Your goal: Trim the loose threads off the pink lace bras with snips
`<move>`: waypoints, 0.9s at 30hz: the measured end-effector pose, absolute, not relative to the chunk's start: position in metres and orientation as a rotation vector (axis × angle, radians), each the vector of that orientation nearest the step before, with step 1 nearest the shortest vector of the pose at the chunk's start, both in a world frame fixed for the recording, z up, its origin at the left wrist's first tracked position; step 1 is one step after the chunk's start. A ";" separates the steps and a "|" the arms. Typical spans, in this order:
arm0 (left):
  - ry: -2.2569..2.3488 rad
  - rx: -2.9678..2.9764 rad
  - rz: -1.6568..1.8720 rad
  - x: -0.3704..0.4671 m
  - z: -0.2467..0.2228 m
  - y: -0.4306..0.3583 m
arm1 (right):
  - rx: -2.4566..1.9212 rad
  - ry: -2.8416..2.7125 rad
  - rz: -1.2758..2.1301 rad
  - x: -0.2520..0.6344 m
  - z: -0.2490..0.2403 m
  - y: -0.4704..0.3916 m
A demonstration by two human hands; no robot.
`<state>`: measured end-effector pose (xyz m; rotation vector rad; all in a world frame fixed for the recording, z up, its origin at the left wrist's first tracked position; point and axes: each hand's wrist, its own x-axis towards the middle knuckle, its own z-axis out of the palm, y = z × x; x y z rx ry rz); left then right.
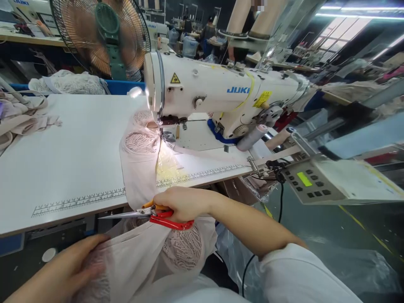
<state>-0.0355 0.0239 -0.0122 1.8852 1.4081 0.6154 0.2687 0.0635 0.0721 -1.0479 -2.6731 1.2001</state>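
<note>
A: Start at the fingers. What have they got?

B: The right hand (pixel 186 204) has its fingers wrapped around the handles of 1 pair of scissors (pixel 146 213), blades pointing left. The left hand (pixel 71 263), slightly blurred, has its fingers closed on the pale pink garment (pixel 139 244).

A: How does the garment lie to them?

B: It stretches rightward from the left fingers, beneath the scissors and right hand, onto the lap. I count at least 2 lace patches. Matching cloth lies over the front edge of the white surface (pixel 78 139), up to the needle of 1 sewing machine (pixel 202 84).

A: And around that?

B: 1 ruler scale (pixel 78 202), partly covered by cloth; 1 grey spool (pixel 251 138) lying beside the machine; 1 control box (pixel 312 179) at the right; 2 big cones (pixel 239 16) above.

A: Containers?

B: Behind the surface, 1 blue trough (pixel 121 87). A white netted bundle (pixel 75 84) sits in or on it; I can't tell which. 1 fan (pixel 109 38) stands just beyond. Farther back, 1 translucent container (pixel 190 47), contents unclear.
</note>
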 end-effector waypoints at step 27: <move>1.217 1.309 0.588 0.017 0.029 0.020 | -0.756 -2.678 1.299 0.256 0.089 0.093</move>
